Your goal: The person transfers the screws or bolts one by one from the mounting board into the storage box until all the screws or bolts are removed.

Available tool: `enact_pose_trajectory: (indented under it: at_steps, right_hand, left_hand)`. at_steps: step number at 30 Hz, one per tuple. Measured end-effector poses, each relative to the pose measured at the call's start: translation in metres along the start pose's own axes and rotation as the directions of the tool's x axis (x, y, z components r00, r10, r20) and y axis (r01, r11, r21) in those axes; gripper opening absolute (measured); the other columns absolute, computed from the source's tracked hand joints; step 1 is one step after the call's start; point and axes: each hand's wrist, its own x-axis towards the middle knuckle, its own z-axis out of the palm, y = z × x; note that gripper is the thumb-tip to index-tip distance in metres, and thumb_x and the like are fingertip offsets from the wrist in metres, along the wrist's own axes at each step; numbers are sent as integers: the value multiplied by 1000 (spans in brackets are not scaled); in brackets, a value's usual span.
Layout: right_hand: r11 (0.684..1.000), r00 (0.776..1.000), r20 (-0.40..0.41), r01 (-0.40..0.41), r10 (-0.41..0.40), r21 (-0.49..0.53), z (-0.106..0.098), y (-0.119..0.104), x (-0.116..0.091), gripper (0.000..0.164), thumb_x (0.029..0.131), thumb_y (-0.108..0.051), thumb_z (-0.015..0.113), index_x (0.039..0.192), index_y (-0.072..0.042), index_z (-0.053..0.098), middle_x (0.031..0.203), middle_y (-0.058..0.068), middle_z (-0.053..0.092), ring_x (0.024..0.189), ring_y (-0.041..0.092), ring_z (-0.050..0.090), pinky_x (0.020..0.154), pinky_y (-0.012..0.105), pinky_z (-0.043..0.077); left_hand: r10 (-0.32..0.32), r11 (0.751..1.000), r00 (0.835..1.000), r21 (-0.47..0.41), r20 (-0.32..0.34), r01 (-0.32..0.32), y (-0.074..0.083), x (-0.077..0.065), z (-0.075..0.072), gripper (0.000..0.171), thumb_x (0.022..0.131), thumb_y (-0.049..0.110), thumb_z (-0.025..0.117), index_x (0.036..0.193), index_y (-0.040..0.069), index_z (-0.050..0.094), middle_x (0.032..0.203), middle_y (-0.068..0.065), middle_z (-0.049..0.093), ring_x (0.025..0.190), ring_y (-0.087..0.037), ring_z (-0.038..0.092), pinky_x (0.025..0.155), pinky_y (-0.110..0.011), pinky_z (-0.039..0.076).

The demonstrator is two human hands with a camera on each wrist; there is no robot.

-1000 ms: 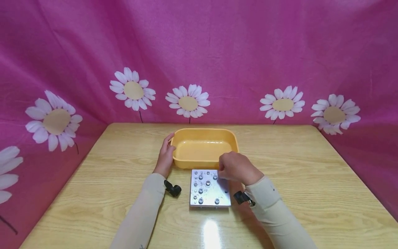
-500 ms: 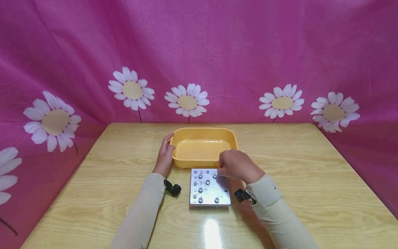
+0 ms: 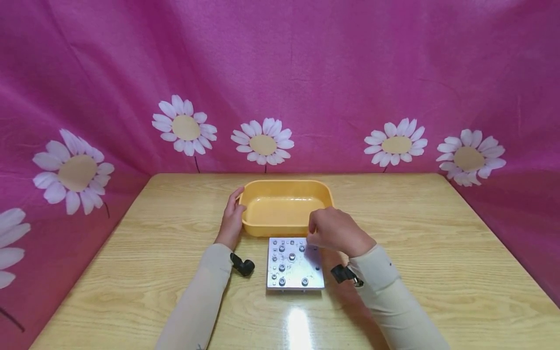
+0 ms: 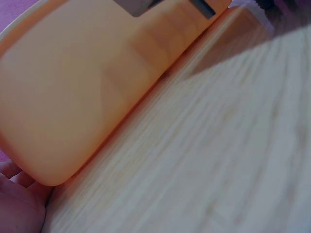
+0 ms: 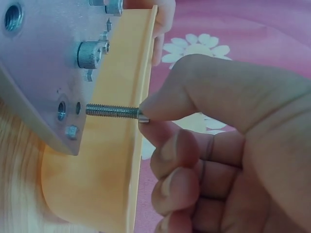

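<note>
In the head view a square metal plate (image 3: 302, 270), set with several socket-head screws, lies in front of a yellow plastic tray (image 3: 271, 229). My right hand (image 3: 334, 231) is over the plate's far right corner. Its thumb and forefinger pinch the head of a threaded screw (image 5: 112, 110) in the right wrist view, the other fingers curled below. The screw's tip points at the plate, close to a small hole (image 5: 78, 108) and a larger threaded hole (image 5: 61, 110). My left hand (image 3: 232, 221) grips the tray's left end, thumb at the rim, fingers along the outside.
The wooden table (image 3: 415, 228) carries the plate and the tray, the plate right against the tray's near side. A pink cloth (image 3: 328, 82) with white daisies hangs behind and at both sides. Black cameras (image 3: 242, 265) are strapped at both wrists.
My right hand has lifted and shifted slightly to the right, with a hole at the plate's far right corner now showing below it. My left hand keeps its grip on the tray.
</note>
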Motion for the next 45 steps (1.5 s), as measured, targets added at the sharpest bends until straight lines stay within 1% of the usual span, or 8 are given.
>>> enact_pose_trajectory:
  at_steps: [5,11,18,20,30,38,41,45]
  right_hand:
    - [1000,1000,-18,5,-5,29,-2,1,-1,7,78,-17,72,81,-11,68,70,-3,59,64,16,53,58,29,44]
    - [993,999,-42,36,-31,110,-3,3,-1,8,79,-18,73,81,-12,67,68,-3,59,61,15,53,57,29,44]
    - [973,992,-89,106,-89,203,-6,6,-1,9,77,-17,72,79,-13,64,63,-2,55,56,12,49,51,28,41]
    - [971,990,-107,114,-93,210,-6,6,-1,8,77,-17,71,80,-13,64,63,-2,54,56,12,48,50,27,39]
    - [957,990,-140,68,-30,282,-5,8,5,7,80,-17,69,84,-14,64,68,1,55,62,18,51,53,28,42]
    - [927,980,-197,82,-8,366,3,25,13,5,82,-15,67,85,-11,65,64,2,52,56,17,46,46,25,35]
    - [920,971,-237,103,-11,378,7,30,15,4,82,-13,65,84,-10,66,64,2,52,55,15,45,45,24,34]
    - [909,961,-278,125,-10,398,10,34,17,5,82,-12,65,83,-8,66,67,1,58,59,15,50,48,25,40]
  left_hand:
    - [7,1000,1000,-13,-22,-7,-16,10,-2,57,94,4,37,149,20,35,148,-14,37,127,-28,42,101,-43,39]
    - [23,1000,999,19,-32,-22,-19,11,-2,56,93,5,37,148,21,36,146,-13,39,125,-27,44,99,-43,41]
    - [-8,1000,1000,17,1,8,8,-7,2,58,94,2,35,151,12,30,150,-18,34,129,-30,41,101,-43,39]
    - [-6,1000,1000,25,3,6,8,-7,3,58,94,2,35,151,12,29,150,-18,33,129,-30,41,101,-42,40]
    - [-2,1000,1000,15,-15,2,-15,10,-4,55,95,6,36,147,23,36,149,-11,37,128,-27,43,102,-43,39]
    - [-2,998,1000,67,-19,4,-15,9,-6,54,96,9,36,148,26,35,153,-5,32,133,-24,39,105,-42,38]
    - [-11,998,1000,59,-14,11,-15,8,-5,54,97,9,35,149,25,34,154,-5,30,134,-24,38,106,-41,37]
    - [0,1000,1000,14,-7,0,-14,9,-2,55,97,6,35,150,23,33,153,-9,31,133,-27,39,105,-43,37]
